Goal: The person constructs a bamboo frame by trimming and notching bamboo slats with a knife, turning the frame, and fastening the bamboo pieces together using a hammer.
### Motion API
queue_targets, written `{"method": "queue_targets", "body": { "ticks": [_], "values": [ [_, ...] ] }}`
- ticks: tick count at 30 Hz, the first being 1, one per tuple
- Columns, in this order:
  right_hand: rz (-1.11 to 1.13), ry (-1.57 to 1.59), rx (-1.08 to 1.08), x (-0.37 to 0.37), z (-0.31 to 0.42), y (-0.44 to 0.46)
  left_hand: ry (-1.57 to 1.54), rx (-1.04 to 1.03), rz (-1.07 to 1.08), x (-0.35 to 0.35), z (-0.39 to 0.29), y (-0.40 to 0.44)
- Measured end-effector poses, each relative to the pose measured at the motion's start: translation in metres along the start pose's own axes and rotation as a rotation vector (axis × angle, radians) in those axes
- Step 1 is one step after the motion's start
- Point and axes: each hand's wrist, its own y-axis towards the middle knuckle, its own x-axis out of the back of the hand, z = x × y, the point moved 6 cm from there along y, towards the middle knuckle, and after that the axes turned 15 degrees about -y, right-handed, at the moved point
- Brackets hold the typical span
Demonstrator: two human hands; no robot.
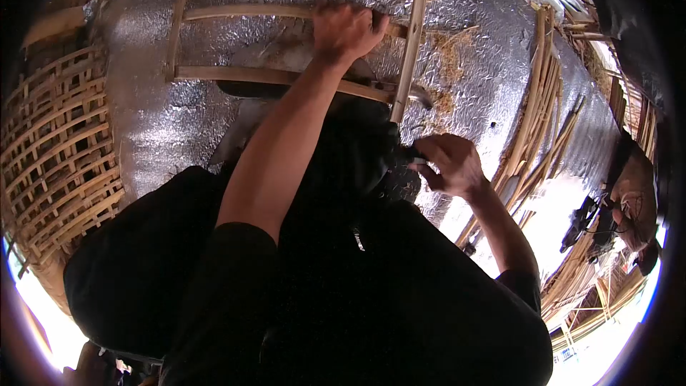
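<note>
A frame of flat bamboo slats joined to an upright bamboo strip [414, 36] lies in front of me over a silvery sheet. My left hand [346, 30] reaches forward, its fingers curled over the middle bamboo slat [250, 11]. Close to my body, on the right, my right hand [451, 164] is closed with thumb and fingers pinching a small dark object [409, 156]. Shadow and my dark clothing hide most of that object, so its kind is unclear. The lower slat [229, 75] passes beneath my left forearm.
A woven bamboo basket [61, 146] stands at the left. Bundled bamboo strips [536, 107] lie on the silvery sheet [493, 50] to the right. Beyond them, at the far right, is another person's bare foot [632, 196] beside some dark items [589, 225].
</note>
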Motion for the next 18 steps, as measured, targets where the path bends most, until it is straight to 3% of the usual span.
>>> {"method": "queue_targets", "body": {
  "ticks": [2, 4, 5, 6, 8, 9, 10, 12, 14, 15, 18],
  "values": [
    [0.137, -0.035, 0.111, -0.004, -0.003, -0.005, -0.009, -0.040, -0.040, 0.002, -0.001, -0.005],
    [0.063, -0.154, -0.178, -0.009, -0.019, 0.003, 0.006, -0.174, -0.217, 0.006, -0.004, -0.006],
    [0.097, -0.143, -0.223, -0.013, -0.017, -0.001, 0.001, 0.030, 0.012, -0.011, 0.009, -0.005],
    [0.079, -0.072, -0.226, -0.002, -0.011, 0.005, 0.002, 0.024, 0.031, -0.006, 0.005, -0.001],
    [-0.059, -0.004, 0.039, 0.008, -0.004, 0.001, 0.008, 0.021, 0.101, 0.004, -0.002, -0.003],
    [-0.014, -0.035, 0.017, -0.006, -0.015, -0.008, -0.022, 0.071, 0.170, 0.000, 0.000, -0.002],
    [0.229, -0.042, -0.426, -0.018, -0.034, -0.007, -0.029, 0.021, 0.112, -0.002, 0.001, -0.013],
    [-0.015, -0.067, -0.550, 0.002, -0.058, 0.001, -0.008, -0.044, 0.018, -0.009, 0.011, -0.015],
    [-0.127, 0.146, -0.533, 0.026, -0.042, -0.008, 0.077, -0.002, 0.055, -0.003, 0.008, -0.002],
    [-0.144, 0.130, -0.371, 0.028, -0.026, -0.012, 0.117, 0.056, 0.140, -0.004, 0.001, -0.012],
    [-0.113, 0.030, 0.037, 0.033, 0.003, -0.005, 0.028, -0.013, 0.119, -0.008, 0.005, -0.008]
  ]
}}
